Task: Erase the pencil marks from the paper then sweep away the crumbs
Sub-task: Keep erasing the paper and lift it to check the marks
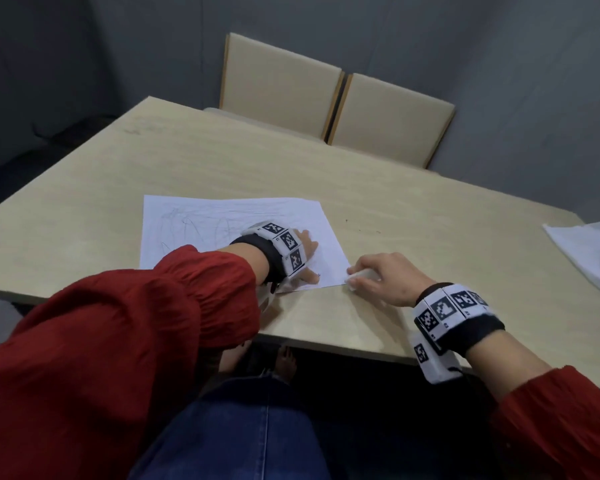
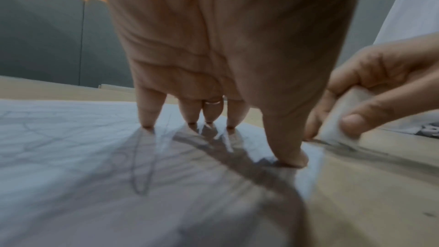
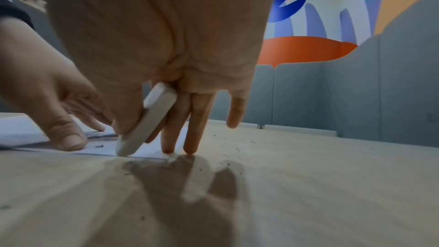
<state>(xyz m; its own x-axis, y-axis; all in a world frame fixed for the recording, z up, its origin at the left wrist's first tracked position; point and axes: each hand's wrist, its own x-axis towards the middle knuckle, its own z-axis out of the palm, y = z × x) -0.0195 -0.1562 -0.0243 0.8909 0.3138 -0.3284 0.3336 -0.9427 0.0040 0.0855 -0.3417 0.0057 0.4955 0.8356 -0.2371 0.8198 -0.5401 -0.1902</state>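
White paper with grey pencil marks lies flat on the pale wooden table, under the left hand. That hand's fingers are straight and spread, their tips pressing down on the sheet, with the thumb planted near the paper's near right corner. A ring shows on one of those fingers.

Just to the right of that thumb, the right hand pinches a white eraser between thumb and forefinger. The eraser is tilted, its lower end touching the paper's corner edge. The middle and ring fingers of that hand reach straight down to the table just beside the paper, and the little finger is held up off the surface.

Dark crumbs are scattered on the table to the right of and in front of the right hand's fingers, and a few lie on the paper between the two hands. Another white sheet lies well to the right of the right hand, at the table's edge.
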